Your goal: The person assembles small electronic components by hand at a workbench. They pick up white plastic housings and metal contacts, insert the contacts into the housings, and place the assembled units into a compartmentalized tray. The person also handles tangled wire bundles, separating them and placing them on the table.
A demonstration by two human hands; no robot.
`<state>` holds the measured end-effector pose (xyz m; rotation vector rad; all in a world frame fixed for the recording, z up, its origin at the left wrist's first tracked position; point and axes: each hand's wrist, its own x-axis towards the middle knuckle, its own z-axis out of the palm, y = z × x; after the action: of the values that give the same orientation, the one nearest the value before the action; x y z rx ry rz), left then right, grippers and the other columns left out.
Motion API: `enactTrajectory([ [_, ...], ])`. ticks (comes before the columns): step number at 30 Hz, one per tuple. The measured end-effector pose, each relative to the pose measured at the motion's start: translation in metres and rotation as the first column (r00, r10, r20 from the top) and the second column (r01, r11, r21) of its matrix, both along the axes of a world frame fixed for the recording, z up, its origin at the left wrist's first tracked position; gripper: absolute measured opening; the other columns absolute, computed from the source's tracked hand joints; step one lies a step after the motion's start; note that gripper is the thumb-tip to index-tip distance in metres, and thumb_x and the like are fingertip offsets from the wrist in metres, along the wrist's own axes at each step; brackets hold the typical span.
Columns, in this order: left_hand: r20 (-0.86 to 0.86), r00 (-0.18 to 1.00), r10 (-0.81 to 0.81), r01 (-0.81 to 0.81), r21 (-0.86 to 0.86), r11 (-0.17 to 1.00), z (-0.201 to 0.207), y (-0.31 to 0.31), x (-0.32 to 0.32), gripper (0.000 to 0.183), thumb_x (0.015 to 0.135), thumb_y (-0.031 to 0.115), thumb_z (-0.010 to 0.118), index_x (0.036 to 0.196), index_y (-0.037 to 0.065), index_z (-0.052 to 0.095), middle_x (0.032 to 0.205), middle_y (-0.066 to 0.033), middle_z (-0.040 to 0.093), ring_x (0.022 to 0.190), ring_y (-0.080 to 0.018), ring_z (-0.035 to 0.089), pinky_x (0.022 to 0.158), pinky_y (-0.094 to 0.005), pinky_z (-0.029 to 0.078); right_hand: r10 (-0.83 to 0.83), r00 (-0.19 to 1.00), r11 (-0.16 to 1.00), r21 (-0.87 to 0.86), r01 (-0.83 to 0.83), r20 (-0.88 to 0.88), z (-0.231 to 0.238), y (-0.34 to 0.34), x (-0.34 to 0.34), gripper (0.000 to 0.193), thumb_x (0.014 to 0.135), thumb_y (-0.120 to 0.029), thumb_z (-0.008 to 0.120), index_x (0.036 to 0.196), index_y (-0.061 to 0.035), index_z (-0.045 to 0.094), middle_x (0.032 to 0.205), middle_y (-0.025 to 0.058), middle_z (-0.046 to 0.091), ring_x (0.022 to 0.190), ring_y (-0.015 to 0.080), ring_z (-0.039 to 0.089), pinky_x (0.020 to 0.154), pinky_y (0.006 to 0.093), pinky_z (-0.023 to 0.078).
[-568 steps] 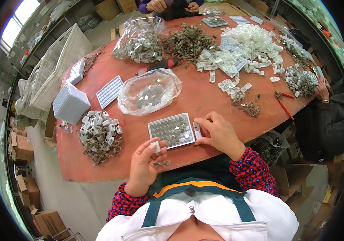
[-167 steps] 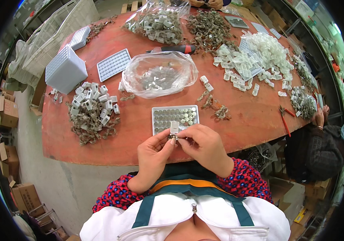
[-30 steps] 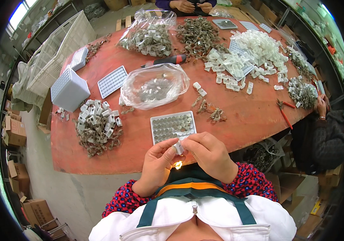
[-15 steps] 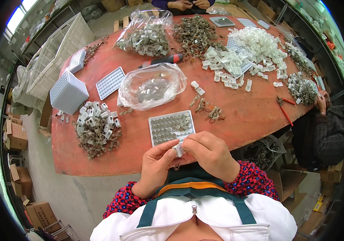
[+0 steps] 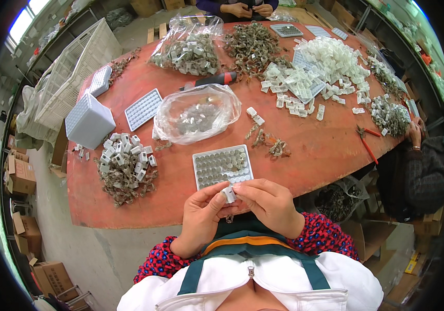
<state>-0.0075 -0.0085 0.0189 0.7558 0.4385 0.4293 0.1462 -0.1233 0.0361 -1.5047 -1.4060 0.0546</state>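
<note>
Near the table's front edge, my left hand point(image 5: 200, 212) pinches a small white plastic housing point(image 5: 229, 195) between thumb and fingertips. A short brownish wire seems to hang below it. The fingers of my right hand point(image 5: 275, 206) are closed at the housing's right end; whether a small part is between them is hidden. Just beyond both hands lies a white tray point(image 5: 195, 168) with rows of round silvery discs, some of its cells bare. To the left is a heap of white housings with tangled wires point(image 5: 125, 171). A clear plastic bag point(image 5: 164, 123) of small shiny parts lies behind the tray.
Stacked white trays point(image 5: 90, 120) and a loose tray point(image 5: 143, 110) lie at left. Translucent covers point(image 5: 331, 57) are heaped at the back right, with red-handled pliers point(image 5: 368, 145) nearer the right edge. Other people's hands point(image 5: 240, 9) work across the table and a co-worker's hand point(image 5: 415, 133) at right.
My right hand has dropped slightly, its fingers lying lower against the housing's right end. My left hand keeps its pinch. The whole view has shifted a little.
</note>
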Motion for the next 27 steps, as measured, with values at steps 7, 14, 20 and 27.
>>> enactTrajectory([
  [7,-0.045,0.999,-0.006,0.007,0.033,0.999,0.002,-0.005,0.002,0.032,0.103,0.008,0.055,0.131,-0.007,0.056,0.118,-0.0234,0.067,0.100,-0.0299,0.072,0.089,-0.0400,0.063,0.023,1.000,0.999,0.026,-0.024,0.006,-0.005,-0.004,0.002,0.029,0.081,0.001,0.074,0.109,-0.0023,0.071,0.102,0.0114,0.071,0.087,0.0261,0.072,0.074,0.0334,0.060],
  [14,-0.062,0.998,-0.006,0.008,0.035,0.999,0.001,-0.005,0.001,0.032,0.103,0.007,0.055,0.131,-0.008,0.056,0.119,-0.0228,0.066,0.102,-0.0291,0.071,0.088,-0.0391,0.063,0.014,1.000,1.000,0.026,-0.014,0.005,-0.006,-0.004,0.002,0.026,0.081,-0.003,0.076,0.107,-0.0026,0.072,0.100,0.0109,0.072,0.087,0.0258,0.072,0.073,0.0337,0.060],
  [20,-0.091,0.996,0.006,-0.001,0.056,0.998,0.004,-0.007,0.002,0.030,0.103,0.006,0.055,0.130,-0.007,0.057,0.117,-0.0224,0.068,0.100,-0.0285,0.072,0.085,-0.0385,0.064,0.045,0.999,0.999,0.019,-0.046,0.014,-0.004,-0.004,0.005,0.025,0.083,-0.004,0.075,0.107,-0.0032,0.072,0.101,0.0103,0.072,0.087,0.0255,0.071,0.073,0.0342,0.060],
  [27,-0.106,0.977,0.186,-0.134,0.375,0.917,0.015,0.028,-0.012,0.030,0.100,0.006,0.061,0.129,-0.002,0.061,0.117,-0.0179,0.070,0.094,-0.0194,0.071,0.075,-0.0290,0.060,-0.188,0.973,0.976,-0.131,0.171,-0.132,-0.003,0.014,0.059,0.018,0.087,-0.013,0.072,0.103,-0.0038,0.072,0.096,0.0142,0.070,0.084,0.0317,0.067,0.073,0.0416,0.054],
])
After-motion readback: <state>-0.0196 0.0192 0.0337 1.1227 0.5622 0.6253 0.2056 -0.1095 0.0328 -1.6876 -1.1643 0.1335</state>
